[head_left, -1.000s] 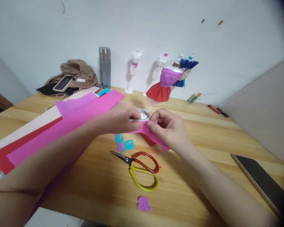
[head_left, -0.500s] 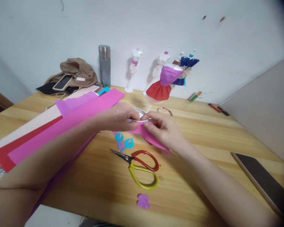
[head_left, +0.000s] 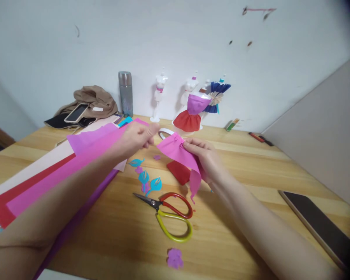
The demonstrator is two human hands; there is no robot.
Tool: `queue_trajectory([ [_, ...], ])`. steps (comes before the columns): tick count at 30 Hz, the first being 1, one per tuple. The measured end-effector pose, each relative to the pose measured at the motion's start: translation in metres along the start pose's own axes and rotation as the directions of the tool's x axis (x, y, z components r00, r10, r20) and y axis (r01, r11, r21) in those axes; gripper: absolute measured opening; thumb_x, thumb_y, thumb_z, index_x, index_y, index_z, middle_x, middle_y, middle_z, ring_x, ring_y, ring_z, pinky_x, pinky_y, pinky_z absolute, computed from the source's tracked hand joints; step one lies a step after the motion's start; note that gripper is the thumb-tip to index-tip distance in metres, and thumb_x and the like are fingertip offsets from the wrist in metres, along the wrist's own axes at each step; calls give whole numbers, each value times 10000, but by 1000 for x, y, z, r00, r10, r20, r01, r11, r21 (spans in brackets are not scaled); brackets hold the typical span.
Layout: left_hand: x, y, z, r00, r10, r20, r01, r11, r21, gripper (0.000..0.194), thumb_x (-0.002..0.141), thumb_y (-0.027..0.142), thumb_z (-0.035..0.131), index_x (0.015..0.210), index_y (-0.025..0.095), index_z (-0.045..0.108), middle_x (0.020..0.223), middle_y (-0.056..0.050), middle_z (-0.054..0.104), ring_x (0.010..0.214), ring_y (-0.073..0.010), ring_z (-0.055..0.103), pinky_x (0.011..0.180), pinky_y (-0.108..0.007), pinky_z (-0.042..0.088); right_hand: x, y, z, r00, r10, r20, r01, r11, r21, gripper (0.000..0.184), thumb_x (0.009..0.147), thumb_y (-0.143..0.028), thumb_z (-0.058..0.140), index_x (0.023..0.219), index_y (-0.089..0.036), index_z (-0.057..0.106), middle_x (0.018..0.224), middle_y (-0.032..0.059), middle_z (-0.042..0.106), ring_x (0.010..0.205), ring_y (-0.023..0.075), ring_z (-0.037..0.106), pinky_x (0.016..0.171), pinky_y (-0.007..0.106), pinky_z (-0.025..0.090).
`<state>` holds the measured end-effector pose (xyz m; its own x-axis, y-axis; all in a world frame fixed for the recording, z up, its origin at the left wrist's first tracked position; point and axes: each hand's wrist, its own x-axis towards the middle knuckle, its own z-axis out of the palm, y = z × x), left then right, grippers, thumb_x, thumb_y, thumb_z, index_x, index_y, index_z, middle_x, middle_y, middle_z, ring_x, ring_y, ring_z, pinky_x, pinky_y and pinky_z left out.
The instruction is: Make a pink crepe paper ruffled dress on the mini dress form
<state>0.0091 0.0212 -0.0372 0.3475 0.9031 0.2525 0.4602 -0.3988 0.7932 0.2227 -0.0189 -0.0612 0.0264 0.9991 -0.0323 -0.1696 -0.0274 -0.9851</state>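
Pink paper [head_left: 179, 149] is pinched along its gathered upper edge between the thumb and fingers of the right hand [head_left: 205, 159], raised above the middle of the table [head_left: 239, 229], with one narrow tail hanging below. That pinch looks like the only hold on it, so if the thumb eased, the small folds could spread and the gather lose its shape; too hard a squeeze might crease or tear the thin sheet. Left-hand fingers are curled in with the thumb stretched out, apart from the paper; whether the left hand [head_left: 137, 136] has anything in it, I cannot tell. Just behind the paper's edge shows a white tape roll [head_left: 163, 130], and a sticky end there, if loose, could catch the pink edge in the wrong place. Beneath lies a piece of red paper [head_left: 178, 173], and nearer the person the scissors [head_left: 155, 203] rest with their handles spread; a low sweep of the hanging tail could snag on them. Blue leaf cutouts [head_left: 156, 184] beside the blades and a purple flower [head_left: 175, 258] nearer the table's front edge seem light enough to be brushed away by a sleeve-less forearm or a careless wrist.
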Motion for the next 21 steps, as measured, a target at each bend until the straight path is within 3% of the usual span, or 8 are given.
queue_trajectory([
  [2, 0, -3, 10, 961, -79, 266, 91, 995, -32, 474, 847, 575, 585, 718, 126, 663, 600, -32, 621, 562, -124, 573, 503, -221, 435, 1, -1, -1, 1000, 0, -25, 1, 999, 48, 230, 567, -315, 824, 664, -180, 664, 613, -7, 639, 525, 124, 538, 504, 247, 387],
  [5, -4, -1, 30, 911, -111, 397, 193, 966, -173, 310, 774, 399, 717, 941, 139, 687, 718, -12, 664, 608, -117, 601, 511, -206, 482, 1, -1, -1, 1000, -14, -21, 15, 997, 70, 221, 576, -299, 822, 675, -182, 663, 638, -1, 656, 550, 134, 564, 536, 259, 424],
  [10, -13, 4, 53, 958, -108, 265, 218, 877, -428, 165, 770, 276, 702, 779, 115, 667, 630, -1, 641, 543, -90, 584, 511, -190, 485, -1, 1, 0, 998, -28, 49, 26, 999, 43, 218, 614, -321, 819, 672, -193, 652, 615, -2, 650, 554, 149, 584, 552, 278, 447],
  [14, -17, 8, 59, 954, -147, 262, 254, 861, -441, 167, 762, 211, 675, 631, 116, 633, 546, 1, 612, 494, -82, 558, 497, -190, 470, -2, 2, 2, 999, -16, 37, 11, 994, 111, 179, 590, -283, 807, 642, -186, 666, 603, 7, 669, 561, 152, 592, 577, 280, 459],
  [17, -16, 9, 57, 948, -164, 272, 264, 882, -391, 152, 754, 211, 666, 636, 123, 630, 549, 5, 609, 501, -89, 562, 507, -199, 473, -2, 2, 3, 1000, -17, 21, 13, 988, 152, 182, 558, -260, 815, 613, -177, 662, 592, 1, 663, 541, 138, 574, 560, 268, 444],
  [20, -11, 9, 38, 897, -136, 420, 244, 946, -214, 132, 745, 222, 657, 652, 130, 644, 570, 8, 614, 527, -97, 567, 525, -203, 468, -1, 2, 2, 1000, -19, 14, 17, 991, 135, 191, 557, -271, 822, 617, -179, 665, 585, -10, 645, 534, 126, 554, 536, 253, 410],
  [21, -10, 9, 26, 826, -85, 557, 181, 976, -119, 147, 745, 230, 656, 635, 132, 651, 567, 9, 611, 532, -94, 558, 529, -198, 452, 0, 1, 1, 1000, -17, 9, 16, 993, 121, 193, 560, -279, 821, 621, -182, 666, 585, -12, 639, 529, 123, 543, 526, 251, 396],
])
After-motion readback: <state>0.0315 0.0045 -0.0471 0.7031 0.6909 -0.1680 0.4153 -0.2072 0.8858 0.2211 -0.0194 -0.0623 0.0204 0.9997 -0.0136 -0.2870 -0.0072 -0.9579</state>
